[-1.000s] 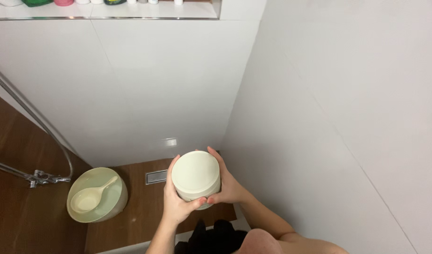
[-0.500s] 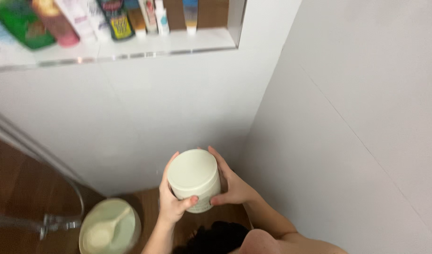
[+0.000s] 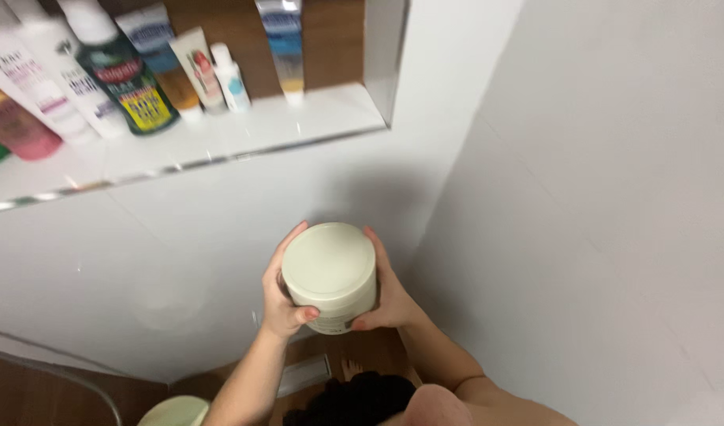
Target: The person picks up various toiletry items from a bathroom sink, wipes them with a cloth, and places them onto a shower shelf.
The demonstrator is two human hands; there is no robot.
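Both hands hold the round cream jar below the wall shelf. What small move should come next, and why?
Probably raise the jar toward the bare right end of the recessed shelf. The left hand and right hand clasp it on opposite sides, lid on, below the shelf, where bottles fill the left part.

Cream tub; shelf bottles, tubes.

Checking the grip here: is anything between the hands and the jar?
Nothing visible. The left hand and right hand touch the cream jar directly on opposite sides, lid on, below the shelf of bottles.
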